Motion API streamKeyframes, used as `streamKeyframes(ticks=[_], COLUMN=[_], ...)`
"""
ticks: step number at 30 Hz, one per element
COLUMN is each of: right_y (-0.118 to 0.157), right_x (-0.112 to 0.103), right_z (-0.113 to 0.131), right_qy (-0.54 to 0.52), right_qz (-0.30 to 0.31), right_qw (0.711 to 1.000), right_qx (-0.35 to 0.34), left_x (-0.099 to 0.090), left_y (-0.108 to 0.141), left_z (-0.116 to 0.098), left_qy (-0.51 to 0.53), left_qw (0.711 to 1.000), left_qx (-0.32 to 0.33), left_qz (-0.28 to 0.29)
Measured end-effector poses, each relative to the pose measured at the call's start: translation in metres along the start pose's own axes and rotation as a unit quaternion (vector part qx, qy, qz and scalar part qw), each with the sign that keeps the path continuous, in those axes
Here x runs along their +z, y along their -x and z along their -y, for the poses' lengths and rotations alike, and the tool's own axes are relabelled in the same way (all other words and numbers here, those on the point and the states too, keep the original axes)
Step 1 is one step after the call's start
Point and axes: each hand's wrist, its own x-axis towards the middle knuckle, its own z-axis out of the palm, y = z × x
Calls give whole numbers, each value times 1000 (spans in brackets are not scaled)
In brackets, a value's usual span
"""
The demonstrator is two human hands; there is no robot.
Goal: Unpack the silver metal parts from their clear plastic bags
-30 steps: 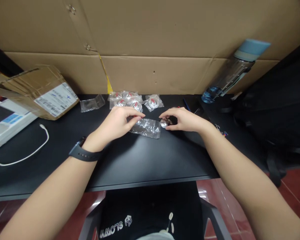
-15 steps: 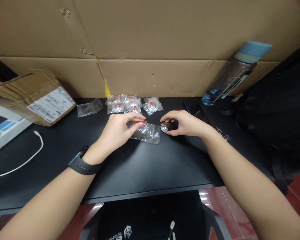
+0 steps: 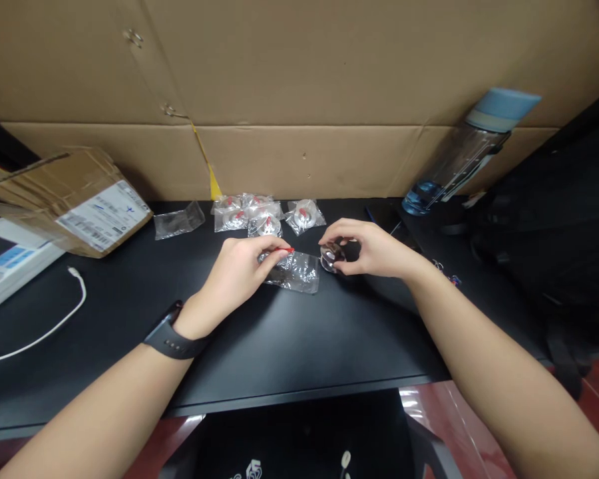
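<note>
My left hand (image 3: 247,266), wearing a black watch (image 3: 172,332), pinches a small red piece (image 3: 288,250) between thumb and fingertips. Just beneath those fingertips lies a crinkled clear plastic bag (image 3: 299,274); whether the hand also grips its edge I cannot tell. To the right, my right hand (image 3: 362,249) has thumb and fingers curled around a round shiny metal disc (image 3: 329,256), tilted at the table top. Behind both hands sit several clear packets (image 3: 265,226) holding silvery discs with red pieces, one packet (image 3: 303,216) set apart from the cluster.
A second clear bag (image 3: 180,221) lies at left, near a cardboard box (image 3: 94,206) and a white cable (image 3: 54,329). At right stand a blue-lidded bottle (image 3: 479,146) and a black bag (image 3: 554,219). Cardboard (image 3: 299,86) walls the back of the black table (image 3: 304,352).
The metal disc has tilted up in my right hand, showing more of its shiny face. My left hand stays at the red piece; the whole view has shifted slightly.
</note>
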Motion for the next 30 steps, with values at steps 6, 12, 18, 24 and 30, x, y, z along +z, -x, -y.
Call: streamKeyframes(ticks=[6,12,18,24,30], right_y=[-4,1,3,3,3], right_x=[35,56,54,57,65], right_z=[35,54,54,53,51], right_qy=[-100,-133,-144,-168,-204], right_qz=[-231,-246,-248,-241,-237], right_qw=[967,958,957,955,950], right_qx=[-50,-64,-42,-51,-9], left_x=[11,12,8,8,9], left_y=[3,5,7,7,11], left_z=[-7,-15,-19,-20,-24], left_qy=[164,266,222,193,101], left_qw=[983,958,972,980,994], left_qx=[-78,-102,-71,-50,8], left_qz=[1,22,12,-13,-47])
